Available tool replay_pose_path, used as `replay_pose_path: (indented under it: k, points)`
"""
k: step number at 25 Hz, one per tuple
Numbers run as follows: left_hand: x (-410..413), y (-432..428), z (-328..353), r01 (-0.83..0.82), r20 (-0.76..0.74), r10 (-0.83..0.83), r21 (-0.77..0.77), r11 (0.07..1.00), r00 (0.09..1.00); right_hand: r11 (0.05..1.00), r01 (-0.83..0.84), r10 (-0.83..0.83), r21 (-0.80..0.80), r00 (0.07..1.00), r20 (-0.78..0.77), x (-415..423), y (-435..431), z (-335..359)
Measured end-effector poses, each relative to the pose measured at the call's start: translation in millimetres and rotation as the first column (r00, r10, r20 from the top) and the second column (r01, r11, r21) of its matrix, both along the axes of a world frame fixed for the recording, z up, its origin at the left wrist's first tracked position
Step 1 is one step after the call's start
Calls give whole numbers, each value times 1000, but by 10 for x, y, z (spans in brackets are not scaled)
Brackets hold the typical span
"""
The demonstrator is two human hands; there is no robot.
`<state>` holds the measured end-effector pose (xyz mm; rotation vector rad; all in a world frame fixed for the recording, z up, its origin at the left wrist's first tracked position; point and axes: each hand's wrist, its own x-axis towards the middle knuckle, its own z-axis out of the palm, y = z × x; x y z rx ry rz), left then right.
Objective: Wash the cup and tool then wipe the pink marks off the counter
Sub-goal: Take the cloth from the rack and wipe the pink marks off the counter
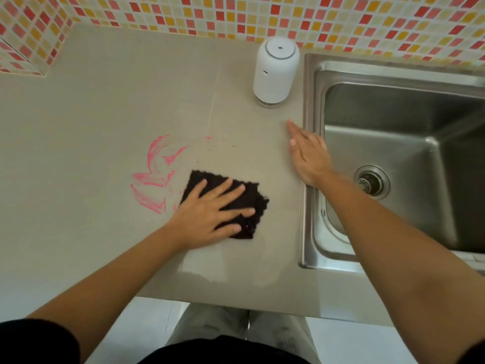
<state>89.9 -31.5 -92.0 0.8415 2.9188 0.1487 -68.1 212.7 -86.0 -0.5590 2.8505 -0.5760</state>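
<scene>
A dark cloth lies flat on the beige counter. My left hand presses on it with fingers spread and straight. Smeared pink marks streak the counter just left of the cloth, with a few pink specks further back. My right hand rests flat and open on the counter beside the rim of the steel sink, holding nothing. No cup or tool is in view.
A white cylindrical dispenser stands at the back of the counter, left of the sink. The sink drain sits in the basin. A mosaic tile wall runs behind. A wet sheen lies near the counter's front edge.
</scene>
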Motion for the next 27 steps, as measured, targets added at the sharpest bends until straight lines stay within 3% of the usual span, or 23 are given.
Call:
replay_pose_path:
  k: [4, 8, 10, 12, 14, 15, 16, 18, 21, 24, 27]
  points:
    - [-486, 374, 44, -218, 49, 216, 37, 975, 975, 1000, -3, 3, 14, 1000, -21, -24, 8, -24]
    - [150, 235, -14, 166, -5, -167, 142, 976, 986, 1000, 0, 0, 27, 999, -33, -23, 9, -42]
    - [211, -180, -29, 219, -23, -219, 177, 959, 976, 1000, 1, 0, 27, 1000, -29, -27, 7, -41]
    - [-67, -269, -27, 64, -62, -53, 193, 979, 997, 1000, 6, -5, 30, 999, -32, -20, 6, -40]
    - [-408, 81, -67, -119, -92, 133, 147, 982, 987, 999, 0, 2, 40, 999, -45, -12, -6, -41]
    - [-461, 355, -74, -135, -121, 156, 166, 977, 980, 999, -3, 5, 48, 999, -49, -11, -11, -37]
    - [-398, 589, -89, -86, -144, 116, 203, 975, 983, 998, -4, 7, 55, 999, -51, -12, -17, -34]
    - [15, 640, -84, 145, -135, -123, 168, 975, 983, 998, -2, 6, 64, 999, -49, -13, -21, -22]
    - [307, -77, -21, 266, -70, -258, 143, 953, 964, 998, -8, 12, 69, 999, -53, 1, -24, -14]
    - [-163, -352, -28, 77, -125, -60, 140, 987, 990, 996, -4, 9, 88, 999, -53, -7, -32, -18]
    - [-365, 322, -133, -55, -156, 84, 182, 982, 984, 995, 1, 7, 101, 997, -73, -2, -47, -27]
